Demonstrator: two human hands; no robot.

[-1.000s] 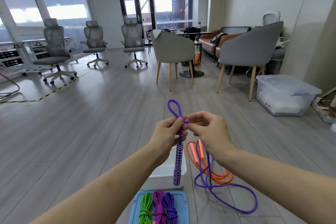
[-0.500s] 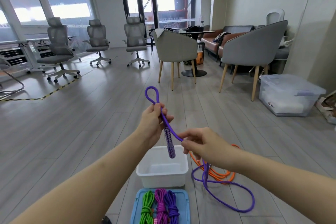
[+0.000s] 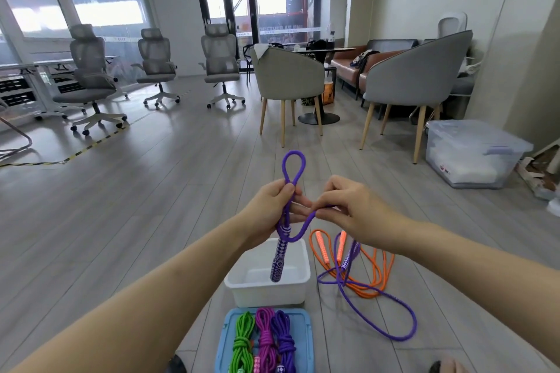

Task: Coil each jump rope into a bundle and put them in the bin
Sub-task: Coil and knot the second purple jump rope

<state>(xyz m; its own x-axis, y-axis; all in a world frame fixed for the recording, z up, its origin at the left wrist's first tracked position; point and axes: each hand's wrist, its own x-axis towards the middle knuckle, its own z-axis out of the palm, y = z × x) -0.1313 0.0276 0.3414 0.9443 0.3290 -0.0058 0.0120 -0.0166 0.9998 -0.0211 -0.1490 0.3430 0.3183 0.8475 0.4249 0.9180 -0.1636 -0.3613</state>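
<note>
The left hand (image 3: 274,210) grips the purple rope (image 3: 293,174) with fingers curled round it, a loop standing above the fist and one handle (image 3: 279,259) hanging over the white bin (image 3: 298,285). The right hand (image 3: 353,209) pinches the next stretch between thumb and fingertips, close beside the left. The rest trails to the floor across the orange rope (image 3: 375,275). To coil well, each new loop should match the first in length, be laid flat into the left fist, and the tail drawn up slowly so it does not snag the orange one.
</note>
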